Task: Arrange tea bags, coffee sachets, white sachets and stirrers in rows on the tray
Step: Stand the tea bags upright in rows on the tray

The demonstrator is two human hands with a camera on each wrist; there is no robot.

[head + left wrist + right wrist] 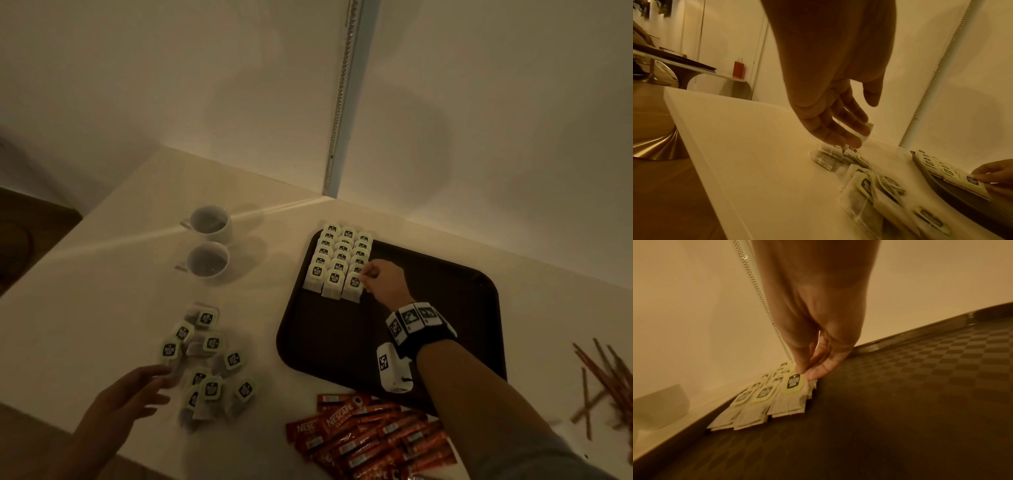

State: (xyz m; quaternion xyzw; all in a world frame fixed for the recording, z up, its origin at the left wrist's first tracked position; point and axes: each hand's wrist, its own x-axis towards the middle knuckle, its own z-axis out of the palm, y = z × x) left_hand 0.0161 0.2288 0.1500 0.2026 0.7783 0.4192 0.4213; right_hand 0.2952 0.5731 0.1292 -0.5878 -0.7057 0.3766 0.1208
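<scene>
1. Tea bags with green-edged black tags [337, 263] fill three overlapping rows at the far left corner of the dark rectangular plastic tray [455, 301].
2. Right hand [385, 282] pinches the nearest bag's tag, fingers [805, 363] clamped.
3. Left hand [128, 399], fingers spread and relaxed, reaches the loose bags [209, 359] on the white counter [102, 291].
4. Red coffee sachets [370, 435] and brown wooden stirrers [606, 380] lie unsorted; no white sachets are visible.

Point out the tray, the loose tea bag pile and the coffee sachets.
tray [445, 308]: head view, bare dark floor right of the rows.
loose tea bag pile [212, 342]: head view, a tag mid-pile on the counter.
coffee sachets [370, 435]: head view, red sachets beside the tray's near edge.
</scene>
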